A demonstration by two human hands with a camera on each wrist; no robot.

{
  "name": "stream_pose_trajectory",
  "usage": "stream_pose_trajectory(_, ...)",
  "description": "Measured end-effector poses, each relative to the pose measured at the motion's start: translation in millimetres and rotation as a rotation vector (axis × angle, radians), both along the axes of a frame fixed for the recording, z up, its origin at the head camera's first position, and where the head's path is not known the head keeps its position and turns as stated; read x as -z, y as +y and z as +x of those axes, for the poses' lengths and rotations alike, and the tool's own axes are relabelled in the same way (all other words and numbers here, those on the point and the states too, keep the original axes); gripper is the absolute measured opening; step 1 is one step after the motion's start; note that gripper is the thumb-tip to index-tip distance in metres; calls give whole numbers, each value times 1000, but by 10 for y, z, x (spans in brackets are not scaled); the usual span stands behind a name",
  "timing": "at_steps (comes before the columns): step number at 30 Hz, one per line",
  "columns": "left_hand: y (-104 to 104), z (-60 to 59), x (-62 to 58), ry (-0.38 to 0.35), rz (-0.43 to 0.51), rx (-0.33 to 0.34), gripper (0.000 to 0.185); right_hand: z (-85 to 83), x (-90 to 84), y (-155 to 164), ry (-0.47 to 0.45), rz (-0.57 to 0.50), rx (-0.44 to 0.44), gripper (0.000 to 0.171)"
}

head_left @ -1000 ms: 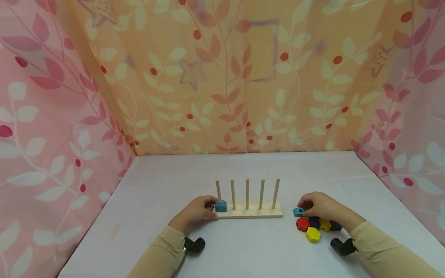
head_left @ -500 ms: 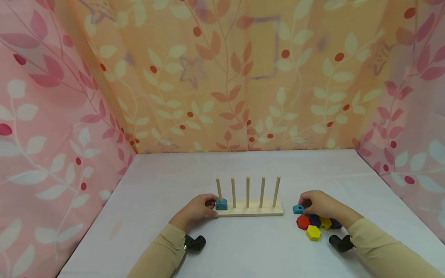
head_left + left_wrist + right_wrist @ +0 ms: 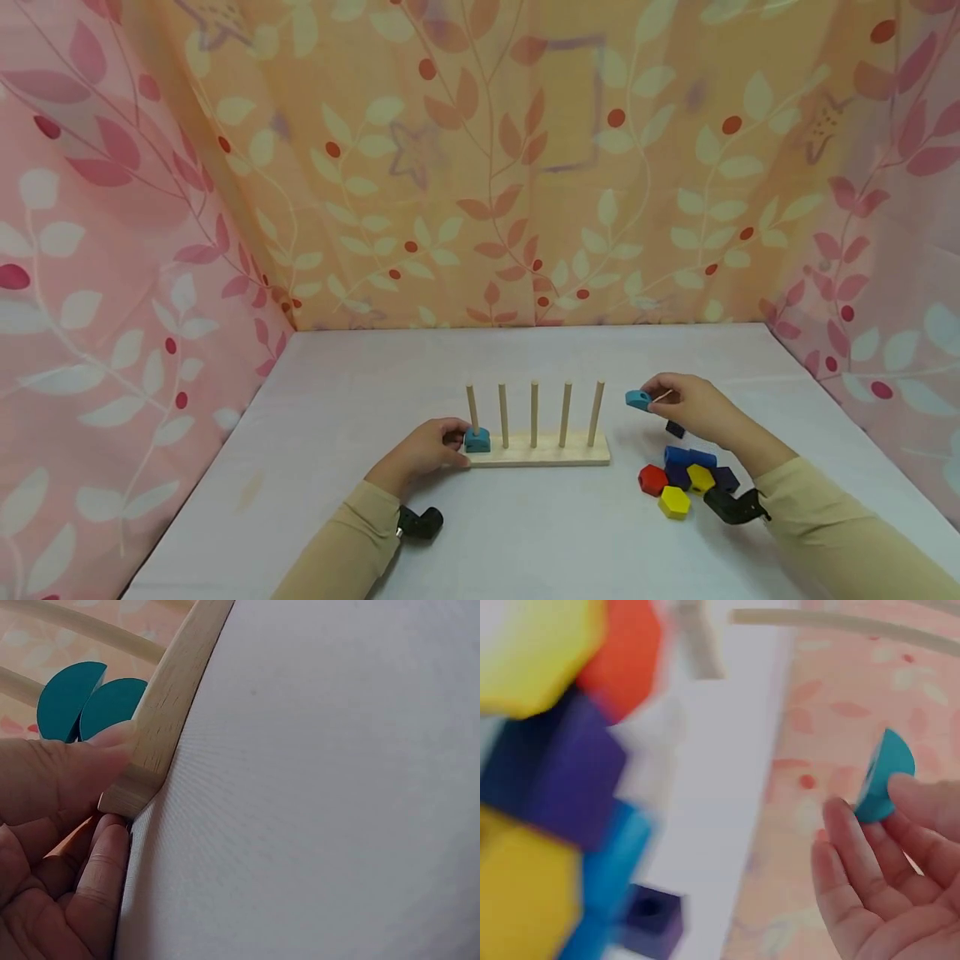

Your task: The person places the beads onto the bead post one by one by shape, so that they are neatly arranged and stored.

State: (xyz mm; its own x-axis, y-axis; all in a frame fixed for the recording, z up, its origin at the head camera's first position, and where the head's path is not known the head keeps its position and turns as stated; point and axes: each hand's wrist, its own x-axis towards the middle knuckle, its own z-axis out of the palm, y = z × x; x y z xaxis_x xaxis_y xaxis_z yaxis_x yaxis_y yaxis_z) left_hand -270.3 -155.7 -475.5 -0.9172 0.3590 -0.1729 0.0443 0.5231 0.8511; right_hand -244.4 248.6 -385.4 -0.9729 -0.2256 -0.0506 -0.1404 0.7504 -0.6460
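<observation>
A wooden peg board (image 3: 540, 451) with several upright pegs stands on the white table (image 3: 337, 400). A teal half-round bead (image 3: 476, 439) sits on the leftmost peg, seen close in the left wrist view (image 3: 90, 701). My left hand (image 3: 423, 452) grips the board's left end (image 3: 161, 727) with thumb and fingers. My right hand (image 3: 693, 410) is raised right of the board and pinches a second teal bead (image 3: 639, 399), which the right wrist view shows at the fingertips (image 3: 881, 780).
Loose beads lie right of the board: red (image 3: 652, 480), yellow (image 3: 675, 502), purple, dark blue and a blue one (image 3: 690, 457). A small dark cube (image 3: 675, 429) lies under the right hand. Leaf-patterned cloth walls (image 3: 150, 250) close in three sides.
My right hand has lifted the teal bead off the table, up and away from the pile, uncovering a blue bead and a dark cube. The left hand has stayed on the board.
</observation>
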Motion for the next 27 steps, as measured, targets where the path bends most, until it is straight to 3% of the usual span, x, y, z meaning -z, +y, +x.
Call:
stream_pose_trajectory(9,0,-13,-17,21,-4,9,47,-108,-387,-151,112,-48,5,29)
stream_pose_trajectory(27,6,1,-19,-11,-9,-3,47,-215,-686,-726,213,-220,-115,26)
